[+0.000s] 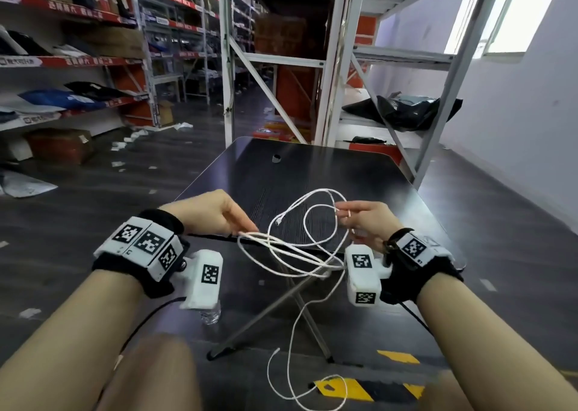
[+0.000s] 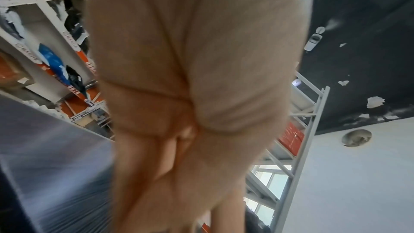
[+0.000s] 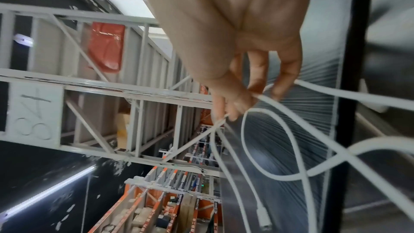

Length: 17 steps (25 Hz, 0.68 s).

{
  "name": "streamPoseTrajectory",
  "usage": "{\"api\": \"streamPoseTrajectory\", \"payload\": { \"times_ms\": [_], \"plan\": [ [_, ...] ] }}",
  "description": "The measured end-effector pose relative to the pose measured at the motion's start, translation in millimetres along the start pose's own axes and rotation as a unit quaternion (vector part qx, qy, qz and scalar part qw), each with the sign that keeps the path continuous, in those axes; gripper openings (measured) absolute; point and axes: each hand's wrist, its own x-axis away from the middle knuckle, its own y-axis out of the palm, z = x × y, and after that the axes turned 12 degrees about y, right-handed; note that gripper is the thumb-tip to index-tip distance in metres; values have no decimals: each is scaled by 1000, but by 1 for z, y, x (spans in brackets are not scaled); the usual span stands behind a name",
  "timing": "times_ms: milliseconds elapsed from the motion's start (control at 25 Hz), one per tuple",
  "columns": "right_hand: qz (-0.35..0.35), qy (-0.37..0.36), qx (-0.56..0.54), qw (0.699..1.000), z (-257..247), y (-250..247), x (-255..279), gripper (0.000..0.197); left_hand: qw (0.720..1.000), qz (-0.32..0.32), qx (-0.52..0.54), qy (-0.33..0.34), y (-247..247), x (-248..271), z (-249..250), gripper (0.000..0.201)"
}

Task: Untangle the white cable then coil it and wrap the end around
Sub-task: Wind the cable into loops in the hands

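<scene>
A long white cable (image 1: 300,251) hangs in tangled loops between both hands, just above the near edge of a black table (image 1: 312,166). My left hand (image 1: 219,213) pinches several strands at the left of the tangle. My right hand (image 1: 359,220) pinches strands at the right, as the right wrist view shows with the cable (image 3: 280,148) running through its fingertips (image 3: 237,105). One plug end (image 3: 263,217) dangles free near the loops. A long tail (image 1: 291,348) drops toward the floor. The left wrist view shows only the palm (image 2: 190,59); the cable is hidden there.
Metal shelving racks (image 1: 281,51) stand behind the table, with stocked shelves (image 1: 68,60) along the left. A small dark ring (image 1: 276,158) sits on the table's far part. The folding table legs (image 1: 281,301) and a plastic bottle (image 1: 211,312) are below. Paper scraps litter the floor.
</scene>
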Motion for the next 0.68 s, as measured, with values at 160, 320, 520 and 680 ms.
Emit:
{"api": "streamPoseTrajectory", "payload": {
  "times_ms": [160, 320, 520, 680],
  "plan": [
    [-34, -92, -24, 995, -27, -11, 38, 37, 1000, -7, -12, -16, -5, -7, 34, 48],
    [-74, -166, -56, 982, -53, -27, 72, 32, 990, 142, -18, 15, 7, -23, 60, 62],
    [8, -207, -34, 978, -66, -48, 97, 35, 963, 51, 257, 62, 22, -16, 107, 38],
    [30, -223, -97, 969, -70, -62, 108, 32, 955, 63, 265, 121, 24, -8, 125, 27]
  ]
}}
